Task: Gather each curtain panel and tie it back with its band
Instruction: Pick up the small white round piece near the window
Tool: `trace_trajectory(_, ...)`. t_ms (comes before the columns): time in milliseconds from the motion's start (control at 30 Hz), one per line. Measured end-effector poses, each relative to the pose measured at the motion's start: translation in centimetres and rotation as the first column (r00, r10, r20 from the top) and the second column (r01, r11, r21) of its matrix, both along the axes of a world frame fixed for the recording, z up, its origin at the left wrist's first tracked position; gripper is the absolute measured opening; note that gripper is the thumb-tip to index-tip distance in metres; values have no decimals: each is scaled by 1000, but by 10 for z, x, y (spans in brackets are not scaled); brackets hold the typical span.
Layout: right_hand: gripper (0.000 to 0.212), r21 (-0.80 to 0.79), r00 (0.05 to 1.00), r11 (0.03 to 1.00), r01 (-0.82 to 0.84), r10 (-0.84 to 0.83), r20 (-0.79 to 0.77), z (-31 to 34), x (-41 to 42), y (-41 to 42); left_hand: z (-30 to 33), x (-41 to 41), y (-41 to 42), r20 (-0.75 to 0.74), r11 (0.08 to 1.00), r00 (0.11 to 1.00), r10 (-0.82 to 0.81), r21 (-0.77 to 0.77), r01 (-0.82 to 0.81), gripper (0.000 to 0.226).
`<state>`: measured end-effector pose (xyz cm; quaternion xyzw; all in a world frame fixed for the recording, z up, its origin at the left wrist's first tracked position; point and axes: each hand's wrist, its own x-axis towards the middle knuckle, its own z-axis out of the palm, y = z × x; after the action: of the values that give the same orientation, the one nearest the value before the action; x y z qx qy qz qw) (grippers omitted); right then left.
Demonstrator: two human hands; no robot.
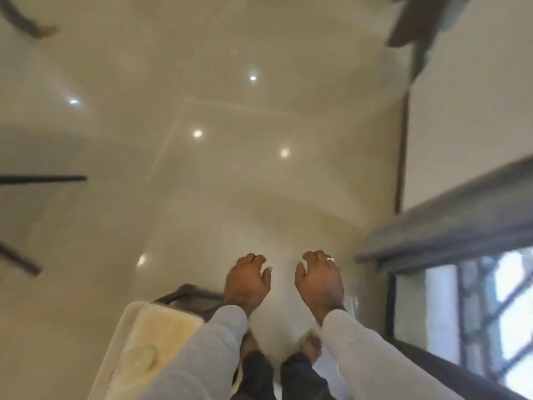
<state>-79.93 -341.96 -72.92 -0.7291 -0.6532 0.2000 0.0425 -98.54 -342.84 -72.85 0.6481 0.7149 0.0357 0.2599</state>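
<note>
The view is blurred and points down at a glossy cream floor (230, 168). My left hand (248, 280) and my right hand (318, 280) are held out side by side above the floor, a small gap between them. Both have loosely curled fingers and hold nothing. A ring shows on my right hand. A dark grey-brown shape (418, 27) hangs at the top right; I cannot tell if it is curtain fabric. No tie-back band can be made out.
A window (476, 319) with a dark frame sits at the lower right, under a grey ledge (450, 223). A cream padded piece of furniture (155, 342) stands at the lower left. Thin dark legs (43, 179) jut in from the left. My feet (310, 346) show below.
</note>
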Motion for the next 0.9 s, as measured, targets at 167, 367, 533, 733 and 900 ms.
trace_trajectory(167,31,-84,934,930,357,-356,18,8,137,-33,-8,146,36,87,936,936,-340,-63,346,31)
trace_trajectory(367,25,-125,657,655,746,-753,-25,-25,266,-74,-35,292,37,164,711,714,-681,-88,698,29)
trace_trajectory(533,16,-81,462,463,883,-886,-28,-79,339,-73,-95,395,35,252,543,546,-799,-85,835,22)
trace_trajectory(733,17,-65,385,390,918,-919,-81,-167,386,-65,-189,506,54,241,533,539,-807,-92,841,37)
trace_trajectory(900,21,-17,316,321,947,-939,-136,-235,402,-66,-249,572,77,80,508,518,-852,-117,853,53)
